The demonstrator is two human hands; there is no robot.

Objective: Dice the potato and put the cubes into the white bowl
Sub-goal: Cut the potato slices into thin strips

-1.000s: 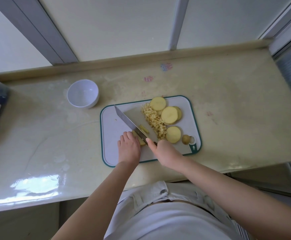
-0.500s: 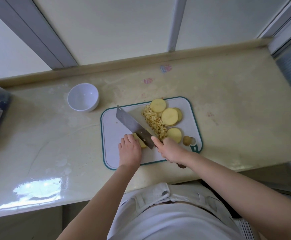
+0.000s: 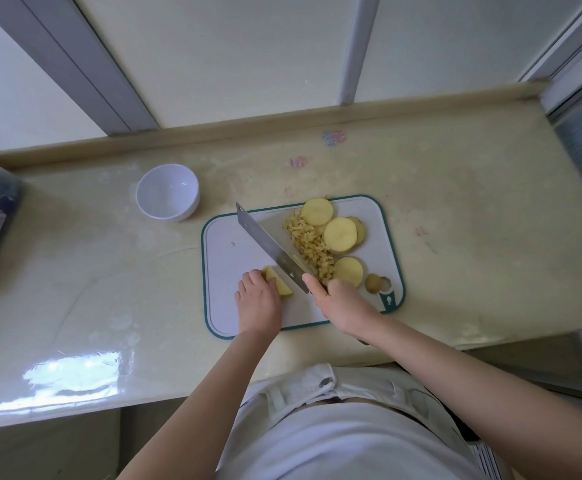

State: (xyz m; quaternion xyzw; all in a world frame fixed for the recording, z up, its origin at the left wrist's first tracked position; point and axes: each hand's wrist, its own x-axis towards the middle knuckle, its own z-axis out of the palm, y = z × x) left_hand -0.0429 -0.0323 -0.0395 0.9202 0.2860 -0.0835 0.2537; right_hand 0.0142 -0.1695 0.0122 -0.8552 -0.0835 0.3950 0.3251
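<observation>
One knife now off potato

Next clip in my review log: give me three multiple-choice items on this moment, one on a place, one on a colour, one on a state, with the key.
1. Where does the white bowl stand? A) on the cutting board B) on the counter, beyond the board's far left corner C) in the sink
2. What colour is the board's rim? A) red B) black C) teal
3. What state is the bowl in? A) empty B) full of cubes C) upside down
Key: 1 B, it rests on the counter, apart from the board; 2 C, a teal band edges the board; 3 A, its white inside shows bare, and the diced pile lies on the board.
</observation>
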